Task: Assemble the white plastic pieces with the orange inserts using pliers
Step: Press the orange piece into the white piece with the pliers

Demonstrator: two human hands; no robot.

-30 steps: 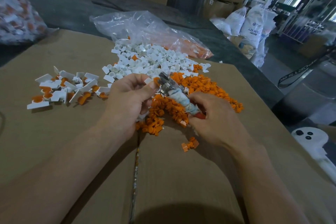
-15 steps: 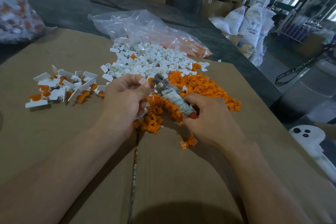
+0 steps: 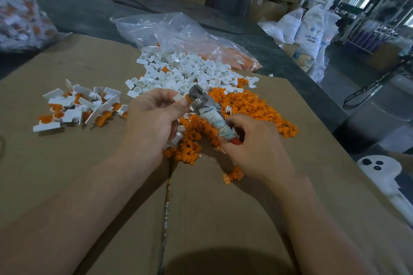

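- Pinching white piece (image 3: 178, 97) at frame centre with left hand (image 3: 154, 116), presenting it to pliers (image 3: 201, 100).
- Gripping wrapped handles with right hand (image 3: 252, 140); jaws perhaps barely parted.
- Calling for squaring up, then squeezing gently.

White plastic pieces (image 3: 178, 71) heap at 12 o'clock on plain brown cardboard (image 3: 67, 174), with bright orange inserts (image 3: 252, 107) at 3 o'clock. White-and-orange assembled pieces (image 3: 73, 107) lie at 9 o'clock. The pliers (image 3: 200, 100) show silver steel, pale blue-white cloth wrapping and a red handle tip. The counter (image 3: 78, 6) is dark grey.
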